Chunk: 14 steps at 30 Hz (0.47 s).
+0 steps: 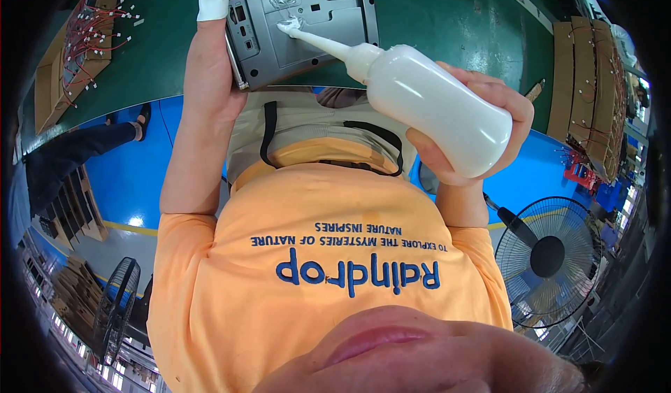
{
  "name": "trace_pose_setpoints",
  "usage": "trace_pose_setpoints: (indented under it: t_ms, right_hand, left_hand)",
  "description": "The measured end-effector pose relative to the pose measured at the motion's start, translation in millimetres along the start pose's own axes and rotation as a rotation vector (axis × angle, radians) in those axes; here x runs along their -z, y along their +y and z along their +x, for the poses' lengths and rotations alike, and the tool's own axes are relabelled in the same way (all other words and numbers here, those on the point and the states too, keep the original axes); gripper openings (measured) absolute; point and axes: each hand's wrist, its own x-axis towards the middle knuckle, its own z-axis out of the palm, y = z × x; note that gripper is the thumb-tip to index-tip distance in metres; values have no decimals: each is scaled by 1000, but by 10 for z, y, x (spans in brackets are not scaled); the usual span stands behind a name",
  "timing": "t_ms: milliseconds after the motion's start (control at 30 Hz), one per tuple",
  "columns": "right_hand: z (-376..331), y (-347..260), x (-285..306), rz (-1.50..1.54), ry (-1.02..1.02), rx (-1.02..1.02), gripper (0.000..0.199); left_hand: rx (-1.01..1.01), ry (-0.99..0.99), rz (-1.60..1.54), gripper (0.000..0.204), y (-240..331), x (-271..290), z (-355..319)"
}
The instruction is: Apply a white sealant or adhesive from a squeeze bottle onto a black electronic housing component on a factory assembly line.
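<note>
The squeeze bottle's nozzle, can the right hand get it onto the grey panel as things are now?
Probably yes: the right hand holds the white squeeze bottle, its nozzle tip already at the grey panel, which the left hand steadies. Nothing blocks it.

Brown cardboard boxes [586,78] far right on green bench; more cardboard trays [66,57] far left w/ red wires.

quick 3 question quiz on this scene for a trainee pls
1. True or false: the nozzle of the white squeeze bottle touches the grey panel.
2. Which hand holds the bottle: A left hand, B right hand?
3. What is on the left hand's raised finger?

Key: 1 true, its tip sits in a blob of white paste. 2 B. 3 a white finger cover.
</note>
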Motion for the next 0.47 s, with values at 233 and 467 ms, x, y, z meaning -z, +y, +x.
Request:
trace_pose_setpoints:
  t_ms: [233, 467]
  right_hand:
    - [31, -34, 37, 28, -86, -28, 72]
    - [79, 70, -40, 10, -45, 67, 71]
  left_hand:
    - [-2, -25, -22, 54, 29, -16, 33]
    - [3, -54, 11, 52, 58, -29, 53]
